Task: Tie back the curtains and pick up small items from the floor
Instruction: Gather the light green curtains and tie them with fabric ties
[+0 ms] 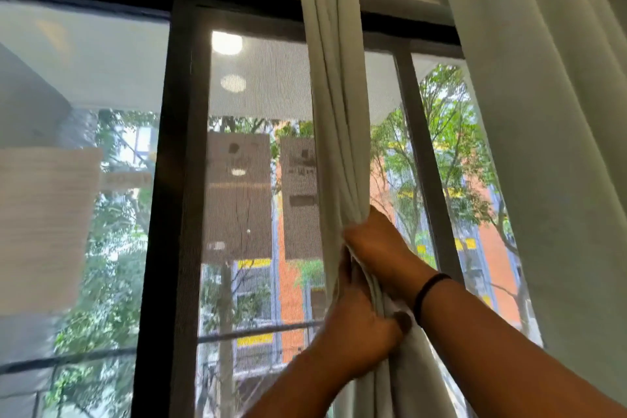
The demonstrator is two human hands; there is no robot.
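Observation:
A pale grey-green curtain [334, 105] hangs from the top of the window, gathered into a narrow bunch of folds in the middle of the view. My right hand [375, 244], with a black band on its wrist, is closed around the bunch from the right. Just below it, my left hand [356, 329] grips the same bunch from the left. Beneath my hands the fabric falls out of the frame. No floor or small items show in this view.
A second, wider curtain panel [556, 153] hangs at the right from metal rings. Behind the curtains is a dark-framed sliding window [176, 180] with an insect screen; trees and buildings lie outside.

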